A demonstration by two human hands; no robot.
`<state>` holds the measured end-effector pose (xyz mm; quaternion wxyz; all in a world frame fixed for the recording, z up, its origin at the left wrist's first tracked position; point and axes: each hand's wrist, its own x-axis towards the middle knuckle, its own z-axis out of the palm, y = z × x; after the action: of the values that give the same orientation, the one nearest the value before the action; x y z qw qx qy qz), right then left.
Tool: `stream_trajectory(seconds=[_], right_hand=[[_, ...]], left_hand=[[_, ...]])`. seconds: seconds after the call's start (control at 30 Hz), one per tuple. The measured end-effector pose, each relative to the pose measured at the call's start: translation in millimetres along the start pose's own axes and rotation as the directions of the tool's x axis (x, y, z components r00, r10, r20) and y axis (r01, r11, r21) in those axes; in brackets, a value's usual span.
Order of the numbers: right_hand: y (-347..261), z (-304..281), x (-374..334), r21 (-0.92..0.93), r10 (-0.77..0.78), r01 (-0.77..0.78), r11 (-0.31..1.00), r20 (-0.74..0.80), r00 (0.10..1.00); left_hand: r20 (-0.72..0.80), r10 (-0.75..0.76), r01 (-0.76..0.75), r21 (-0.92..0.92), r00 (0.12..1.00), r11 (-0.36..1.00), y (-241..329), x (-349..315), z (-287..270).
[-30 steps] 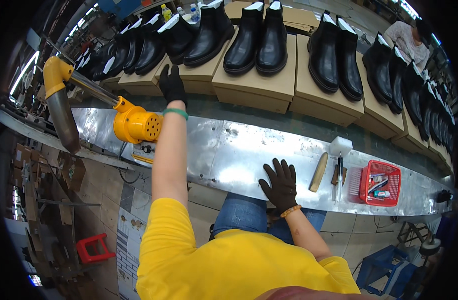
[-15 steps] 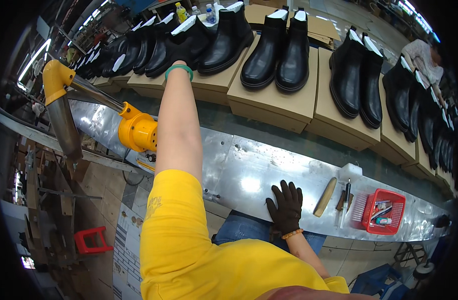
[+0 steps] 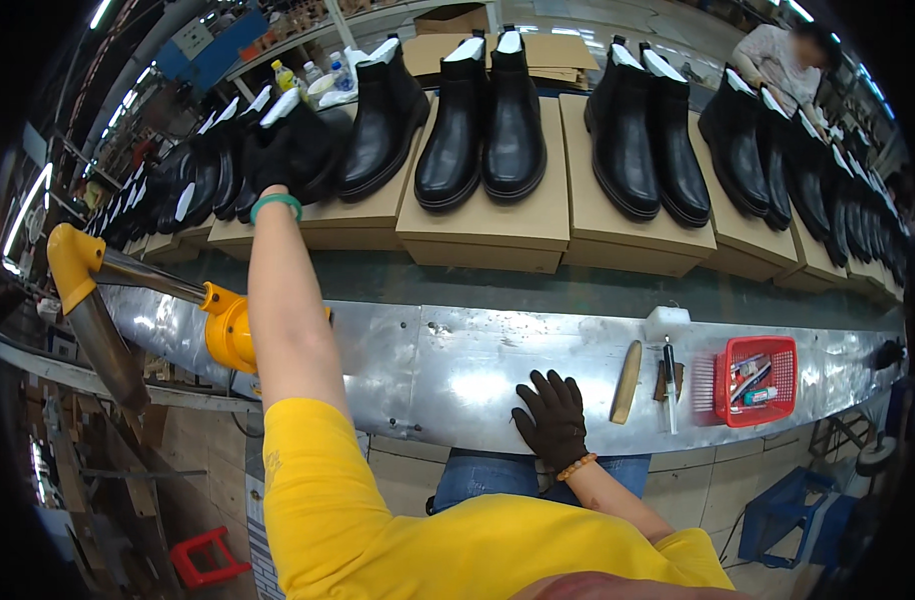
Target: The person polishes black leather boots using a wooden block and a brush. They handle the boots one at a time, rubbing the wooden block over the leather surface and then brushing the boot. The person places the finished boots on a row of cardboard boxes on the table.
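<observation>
My left arm reaches across to the row of boots. Its black-gloved hand is on a tilted black ankle boot with white stuffing in its top. Dark glove against dark leather hides the fingertips, but the hand appears closed around the boot. Right beside it, another black boot stands upright on a cardboard box. My right hand, in a dark brown glove, lies flat on the metal bench with its fingers spread. A tan, flat wooden-looking tool and a syringe-like tool lie right of it.
A red basket of tubes and small items and a white block sit on the bench's right. Yellow-jointed metal tubing stands left, near my forearm. More boot pairs line the boxes. A person is at far right.
The view has turned, so the scene sits lower and further left. My left hand and the boot have shifted slightly left and nearer together. My right hand remains flat on the bench.
</observation>
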<state>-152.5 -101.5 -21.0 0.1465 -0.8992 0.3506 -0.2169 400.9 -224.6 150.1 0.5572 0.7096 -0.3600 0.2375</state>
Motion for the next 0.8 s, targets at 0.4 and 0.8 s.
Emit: stream_trajectory(seconds=[0.4, 0.8], right_hand=[[0.0, -0.6, -4.7, 0.023, 0.01, -0.01, 1.0, -0.009, 1.0], [22.2, 3.8, -1.1, 0.852, 0.29, -0.19, 0.488, 0.047, 0.956]], left_hand=[[0.191, 0.188, -0.191, -0.004, 0.963, 0.982, 140.5, -32.3, -148.4], [0.836, 0.072, 0.521, -0.404, 0.544, 0.752, 264.6, -178.6, -222.0]])
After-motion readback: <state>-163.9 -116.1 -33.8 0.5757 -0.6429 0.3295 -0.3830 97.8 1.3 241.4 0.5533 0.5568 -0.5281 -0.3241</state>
